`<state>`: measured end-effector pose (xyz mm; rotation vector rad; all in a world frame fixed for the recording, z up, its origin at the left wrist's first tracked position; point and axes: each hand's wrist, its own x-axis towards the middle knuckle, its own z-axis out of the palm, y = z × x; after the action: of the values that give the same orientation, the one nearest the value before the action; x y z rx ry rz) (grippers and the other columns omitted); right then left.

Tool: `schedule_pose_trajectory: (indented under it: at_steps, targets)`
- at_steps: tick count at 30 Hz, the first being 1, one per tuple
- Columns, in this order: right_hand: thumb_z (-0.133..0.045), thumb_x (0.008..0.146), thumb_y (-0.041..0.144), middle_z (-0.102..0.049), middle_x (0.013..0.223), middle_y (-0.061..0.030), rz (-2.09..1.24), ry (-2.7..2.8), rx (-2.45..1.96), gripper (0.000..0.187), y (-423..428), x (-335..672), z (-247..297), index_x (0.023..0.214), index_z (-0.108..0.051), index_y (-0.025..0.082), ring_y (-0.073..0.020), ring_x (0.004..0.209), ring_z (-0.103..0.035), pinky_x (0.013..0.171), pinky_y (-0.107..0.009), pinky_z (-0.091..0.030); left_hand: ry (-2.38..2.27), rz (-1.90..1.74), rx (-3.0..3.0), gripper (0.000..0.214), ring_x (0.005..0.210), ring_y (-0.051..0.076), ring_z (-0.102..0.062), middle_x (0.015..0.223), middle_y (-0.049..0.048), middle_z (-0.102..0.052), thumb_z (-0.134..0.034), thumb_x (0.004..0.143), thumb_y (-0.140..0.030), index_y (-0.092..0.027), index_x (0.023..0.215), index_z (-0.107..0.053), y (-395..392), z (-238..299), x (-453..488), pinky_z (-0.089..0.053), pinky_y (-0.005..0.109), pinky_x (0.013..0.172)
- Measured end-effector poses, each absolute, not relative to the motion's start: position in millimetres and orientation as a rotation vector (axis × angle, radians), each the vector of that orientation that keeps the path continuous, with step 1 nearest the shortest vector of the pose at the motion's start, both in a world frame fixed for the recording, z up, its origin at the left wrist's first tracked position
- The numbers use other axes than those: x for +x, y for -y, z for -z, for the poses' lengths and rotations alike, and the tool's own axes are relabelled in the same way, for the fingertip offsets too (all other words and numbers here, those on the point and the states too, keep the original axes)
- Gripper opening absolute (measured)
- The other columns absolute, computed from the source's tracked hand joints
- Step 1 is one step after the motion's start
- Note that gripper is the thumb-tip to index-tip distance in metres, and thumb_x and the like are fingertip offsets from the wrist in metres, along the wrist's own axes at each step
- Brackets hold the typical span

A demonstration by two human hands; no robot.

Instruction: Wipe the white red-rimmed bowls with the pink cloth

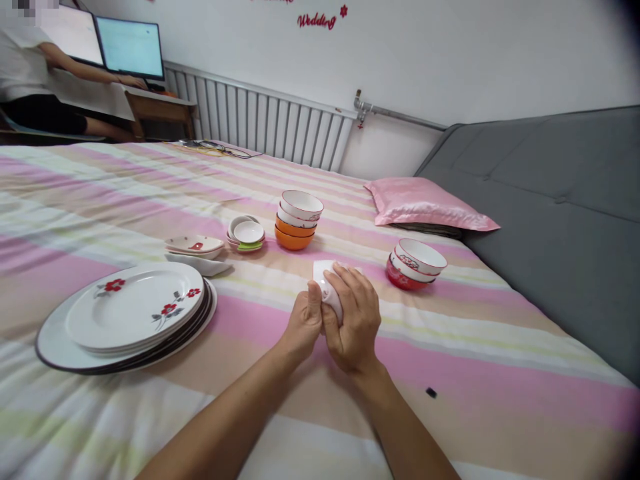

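Over the middle of the bed, my two hands meet around a glossy white piece of dishware (331, 298), mostly hidden by the fingers. My left hand (303, 319) grips it from the left, thumb pointing up. My right hand (354, 313) wraps over its right side with the fingers curled. Behind the fingers shows a flat white piece (320, 268), perhaps tissue or cloth. Beyond the hands stands a stack of white and orange bowls (295, 237). To the right are white bowls on a red one (414, 263).
Flowered plates (135, 303) are stacked at left, near oval dishes (194, 245), a white spoon-like piece (200, 263) and small round dishes (247, 233). A small black object (431, 393) lies at right front. Behind are a pink pillow (430, 202), grey headboard (550, 167) and a seated person (30, 73).
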<state>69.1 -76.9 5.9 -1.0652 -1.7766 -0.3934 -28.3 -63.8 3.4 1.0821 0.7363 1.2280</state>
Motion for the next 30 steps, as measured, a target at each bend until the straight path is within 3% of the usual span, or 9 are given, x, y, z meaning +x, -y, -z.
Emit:
schedule_pose_trajectory:
  at_steps: [4, 8, 21, 26, 30]
  targets:
    - [-0.043, 0.088, 0.026, -0.055, 0.130, -0.0087, 0.331, 1.740, -1.065, 0.039, 77, 70, -7, 0.126, -0.051, 0.022, -0.0252, 0.124, -0.047, 0.106, -0.049, -0.033, -0.822, -1.262, 1.452, 0.071, 0.047, 0.009, -0.029, 0.048, -0.0027, -0.033, -0.027, 0.067, -0.085, -0.017, 0.049, -0.040, 63, -6, -33, -0.024, 0.024, 0.043]
    - [-0.043, 0.088, 0.029, -0.057, 0.128, -0.0085, 0.266, 1.715, -1.064, 0.038, 76, 73, -9, 0.124, -0.052, 0.022, -0.0256, 0.122, -0.049, 0.104, -0.048, -0.035, -0.763, -1.176, 1.644, 0.072, 0.046, 0.007, -0.021, 0.047, -0.0039, -0.024, -0.025, 0.063, -0.089, -0.019, 0.044, -0.027, 60, -8, -35, -0.018, 0.024, 0.042]
    - [-0.046, 0.089, 0.033, -0.065, 0.115, -0.0063, -0.206, 1.696, -1.178, 0.029, 75, 96, -32, 0.110, -0.062, 0.021, -0.0225, 0.109, -0.056, 0.095, -0.040, -0.041, -0.629, -0.960, 1.707, 0.069, 0.050, 0.006, -0.021, 0.050, -0.0048, -0.025, -0.055, 0.054, -0.082, -0.018, 0.048, -0.030, 59, 1, -33, -0.014, 0.024, 0.045]
    - [-0.051, 0.086, 0.042, -0.068, 0.110, -0.0061, -0.703, 1.535, -1.170, 0.034, 67, 115, -32, 0.107, -0.066, 0.019, -0.0229, 0.101, -0.060, 0.088, -0.035, -0.045, -0.479, -0.813, 1.544, 0.066, 0.051, 0.008, -0.030, 0.052, -0.0021, -0.035, -0.060, 0.052, -0.079, -0.015, 0.052, -0.043, 65, -3, -30, -0.020, 0.023, 0.046]
    - [-0.058, 0.082, 0.044, -0.071, 0.098, -0.0067, -1.208, 1.192, -1.061, 0.037, 61, 128, -29, 0.106, -0.065, 0.016, -0.0200, 0.083, -0.065, 0.071, -0.029, -0.049, -0.470, -0.813, 1.413, 0.070, 0.046, 0.007, -0.032, 0.047, -0.0022, -0.037, -0.058, 0.047, -0.083, -0.015, 0.048, -0.042, 69, -7, -29, -0.022, 0.022, 0.043]
